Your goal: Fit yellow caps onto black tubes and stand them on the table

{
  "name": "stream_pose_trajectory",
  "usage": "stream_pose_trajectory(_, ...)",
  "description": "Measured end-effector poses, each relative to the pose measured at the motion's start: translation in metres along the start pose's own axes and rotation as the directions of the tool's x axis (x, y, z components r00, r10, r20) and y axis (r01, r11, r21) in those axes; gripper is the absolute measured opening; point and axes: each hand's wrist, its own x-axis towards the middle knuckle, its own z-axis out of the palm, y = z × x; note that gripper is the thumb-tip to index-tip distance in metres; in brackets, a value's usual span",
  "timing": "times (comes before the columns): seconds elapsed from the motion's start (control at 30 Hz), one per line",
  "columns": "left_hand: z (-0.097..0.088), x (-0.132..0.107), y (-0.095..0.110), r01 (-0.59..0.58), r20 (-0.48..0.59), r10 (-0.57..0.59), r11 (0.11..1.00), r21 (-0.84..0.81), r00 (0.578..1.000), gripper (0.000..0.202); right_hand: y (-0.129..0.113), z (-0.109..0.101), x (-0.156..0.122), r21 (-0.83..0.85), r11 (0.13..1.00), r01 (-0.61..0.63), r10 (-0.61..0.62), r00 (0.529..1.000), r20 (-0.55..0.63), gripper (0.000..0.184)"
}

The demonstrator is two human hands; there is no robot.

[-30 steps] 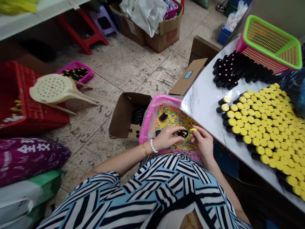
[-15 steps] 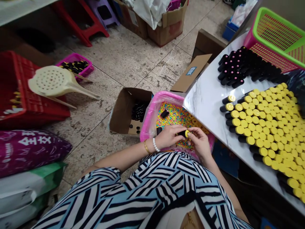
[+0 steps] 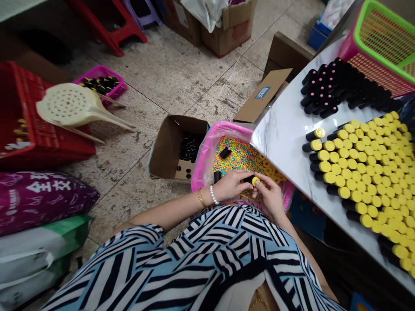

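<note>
My left hand (image 3: 231,185), with a pearl bracelet and a gold bangle at its wrist, grips a short black tube (image 3: 248,179). At the tube's right end, my right hand (image 3: 270,195) pinches a round yellow cap (image 3: 255,181); fingers partly hide the joint between them. Both hands are over a pink basin (image 3: 200,160) lined with clear plastic. Small multicoloured beads (image 3: 236,149) fill it, with yellow rings (image 3: 276,173) on its right side. One black tube (image 3: 225,153) lies on the beads, and another black piece (image 3: 217,176) stands close to my left hand.
At right, a marble-patterned table (image 3: 275,138) carries rows of yellow-capped tubes (image 3: 363,172), pink-dotted black tubes (image 3: 319,88) and a green-rimmed basket (image 3: 369,43). Left of the basin is a cardboard box (image 3: 164,151) of black parts. A cream stool (image 3: 69,106) leans by a red crate (image 3: 52,138).
The yellow cap's face has turned more toward me at the tube's end. Both hands keep their holds in nearly the same place. The whole view has shifted slightly.
</note>
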Motion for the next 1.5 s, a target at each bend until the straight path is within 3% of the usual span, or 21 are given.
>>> stream_pose_trajectory(0.13, -0.002, 0.0, -0.004, -0.078, -0.056, 0.077, 0.997, -0.006, 0.995, 0.034, -0.006, 0.002, 0.002, 0.051, 0.999, -0.004, 0.004, 1.0, 0.011, 0.039)
stream_pose_trajectory(0.27, -0.019, 0.012, 0.018, -0.199, -0.093, 0.197, 0.98, -0.006, 0.976, 0.031, -0.038, 0.007, -0.005, 0.002, 0.999, 0.044, -0.044, 0.997, 0.06, 0.039)
stream_pose_trajectory(0.43, -0.045, 0.071, 0.05, -0.349, -0.147, 0.364, 0.93, 0.118, 0.92, 0.03, -0.109, 0.009, -0.001, -0.185, 0.945, 0.271, -0.27, 0.962, 0.029, 0.038)
stream_pose_trajectory(0.5, -0.044, 0.1, 0.048, -0.298, -0.184, 0.325, 0.941, 0.159, 0.927, 0.03, -0.131, 0.004, 0.017, -0.238, 0.914, 0.328, -0.339, 0.941, -0.006, 0.037)
stream_pose_trajectory(0.57, -0.039, 0.124, 0.039, -0.212, -0.187, 0.25, 0.956, 0.202, 0.95, 0.03, -0.143, -0.002, 0.041, -0.246, 0.922, 0.299, -0.312, 0.95, -0.015, 0.038)
stream_pose_trajectory(0.67, -0.035, 0.137, 0.029, -0.149, -0.151, 0.192, 0.956, 0.253, 0.97, 0.029, -0.144, -0.011, 0.069, -0.211, 0.958, 0.195, -0.195, 0.981, 0.021, 0.042)
stream_pose_trajectory(0.73, -0.04, 0.134, 0.032, -0.159, -0.122, 0.19, 0.961, 0.226, 0.974, 0.028, -0.14, -0.013, 0.075, -0.211, 0.956, 0.205, -0.201, 0.979, 0.04, 0.043)
stream_pose_trajectory(0.8, -0.049, 0.126, 0.045, -0.137, -0.08, 0.148, 0.983, 0.123, 0.986, 0.027, -0.136, -0.013, 0.073, -0.235, 0.941, 0.243, -0.239, 0.97, 0.045, 0.045)
stream_pose_trajectory(0.87, -0.053, 0.122, 0.057, -0.015, -0.03, 0.012, 0.996, -0.087, 0.999, 0.028, -0.132, -0.012, 0.069, -0.25, 0.937, 0.245, -0.241, 0.969, 0.047, 0.048)
stream_pose_trajectory(0.9, -0.052, 0.122, 0.061, 0.071, 0.027, -0.067, 0.971, -0.229, 0.997, 0.034, -0.129, -0.012, 0.07, -0.245, 0.94, 0.239, -0.23, 0.971, 0.066, 0.051)
stream_pose_trajectory(0.97, -0.046, 0.13, 0.062, 0.286, 0.208, -0.208, 0.828, -0.483, 0.956, 0.048, -0.123, -0.013, 0.075, -0.198, 0.951, 0.237, -0.226, 0.971, 0.079, 0.054)
stream_pose_trajectory(1.07, -0.033, 0.15, 0.054, 0.415, 0.245, -0.339, 0.661, -0.625, 0.908, 0.048, -0.114, -0.013, 0.088, -0.149, 0.946, 0.288, -0.279, 0.957, 0.082, 0.051)
stream_pose_trajectory(1.2, -0.022, 0.157, 0.048, 0.431, 0.225, -0.386, 0.613, -0.663, 0.895, 0.044, -0.104, -0.01, 0.089, -0.102, 0.925, 0.365, -0.365, 0.931, 0.023, 0.054)
stream_pose_trajectory(1.3, -0.019, 0.147, 0.046, 0.375, 0.2, -0.33, 0.65, -0.661, 0.923, 0.054, -0.103, -0.006, 0.085, -0.109, 0.912, 0.395, -0.397, 0.918, 0.004, 0.054)
stream_pose_trajectory(1.4, -0.017, 0.134, 0.043, 0.234, 0.122, -0.202, 0.754, -0.614, 0.972, 0.056, -0.108, 0.0, 0.082, -0.144, 0.9, 0.411, -0.412, 0.911, 0.021, 0.052)
stream_pose_trajectory(1.5, -0.021, 0.123, 0.049, 0.106, 0.047, -0.094, 0.89, -0.443, 0.994, 0.036, -0.114, 0.005, 0.071, -0.156, 0.886, 0.436, -0.442, 0.897, -0.006, 0.05)
